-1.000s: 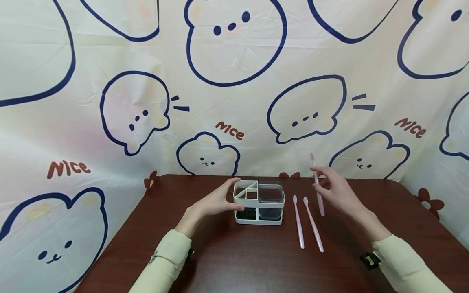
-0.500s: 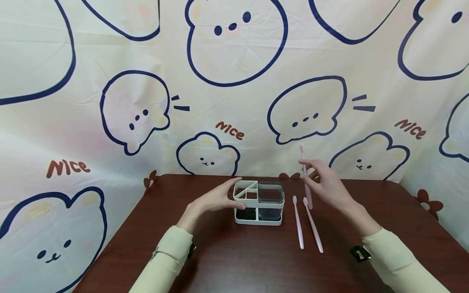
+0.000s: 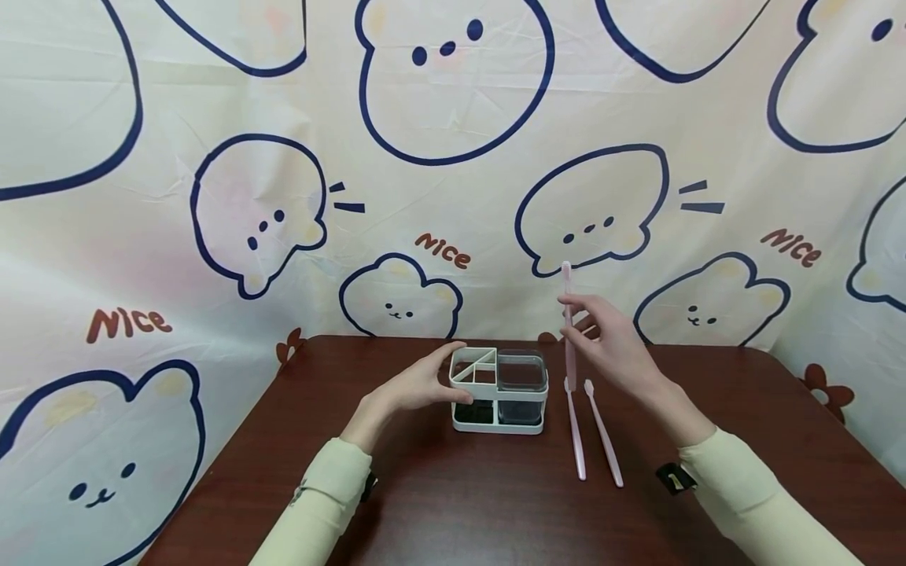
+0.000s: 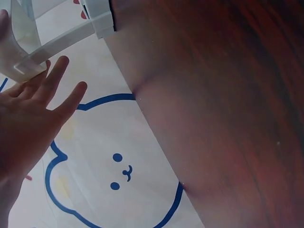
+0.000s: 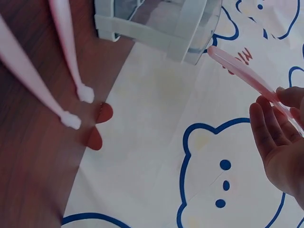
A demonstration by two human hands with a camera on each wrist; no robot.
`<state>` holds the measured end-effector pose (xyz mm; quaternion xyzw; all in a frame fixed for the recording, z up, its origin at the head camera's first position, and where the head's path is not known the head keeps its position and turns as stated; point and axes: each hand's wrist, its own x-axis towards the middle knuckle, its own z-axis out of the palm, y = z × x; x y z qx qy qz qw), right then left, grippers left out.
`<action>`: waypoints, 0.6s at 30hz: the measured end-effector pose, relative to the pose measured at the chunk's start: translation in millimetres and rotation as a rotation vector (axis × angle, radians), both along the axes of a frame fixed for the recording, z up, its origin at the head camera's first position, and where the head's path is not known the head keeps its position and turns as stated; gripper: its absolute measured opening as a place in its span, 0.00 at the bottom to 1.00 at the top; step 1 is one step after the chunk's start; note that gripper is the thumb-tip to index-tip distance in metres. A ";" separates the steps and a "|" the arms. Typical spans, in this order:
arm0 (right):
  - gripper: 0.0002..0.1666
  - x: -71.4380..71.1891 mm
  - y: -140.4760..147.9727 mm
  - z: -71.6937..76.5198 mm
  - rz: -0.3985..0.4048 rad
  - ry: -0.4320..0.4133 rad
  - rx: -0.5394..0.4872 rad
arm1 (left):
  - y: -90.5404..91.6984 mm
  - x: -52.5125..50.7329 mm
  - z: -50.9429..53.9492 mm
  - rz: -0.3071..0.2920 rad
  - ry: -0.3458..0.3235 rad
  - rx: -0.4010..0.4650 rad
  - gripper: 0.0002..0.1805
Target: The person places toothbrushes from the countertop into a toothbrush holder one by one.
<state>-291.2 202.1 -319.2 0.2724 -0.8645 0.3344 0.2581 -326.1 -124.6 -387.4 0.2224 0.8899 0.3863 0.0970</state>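
A white toothbrush holder [image 3: 498, 429] stands on the table, with a divided left top and a clear cup [image 3: 522, 371] in its right side. My left hand [image 3: 410, 385] grips its left end, thumb in front and fingers behind; some fingers spread loosely in the left wrist view. To the right of the holder, my right hand [image 3: 614, 346] pinches a pink toothbrush [image 5: 242, 70] between thumb and fingers. That toothbrush is near upright, bristle head up, above the table. Two more pink toothbrushes, one on the left [image 3: 576, 444] and one on the right [image 3: 605, 444], lie below it.
The dark brown wooden table [image 3: 453, 503] ends at a back edge just behind the holder. A pale cloth backdrop [image 3: 396, 204] with bear drawings hangs behind it and at both sides.
My right hand has carried the pink toothbrush leftward and slightly up, towards the holder. My left hand, the holder and the two lying toothbrushes have stayed in place.
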 end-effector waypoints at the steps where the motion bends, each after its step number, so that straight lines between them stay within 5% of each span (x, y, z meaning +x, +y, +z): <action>1: 0.29 0.1 -2.2 1.1 0.001 0.005 -0.002 | 0.1 0.0 -0.4 0.002 -0.002 0.001 0.54; 18: 0.24 -1.0 -42.9 16.0 0.096 0.087 -0.047 | 1.2 0.4 -0.1 0.014 0.004 -0.011 0.53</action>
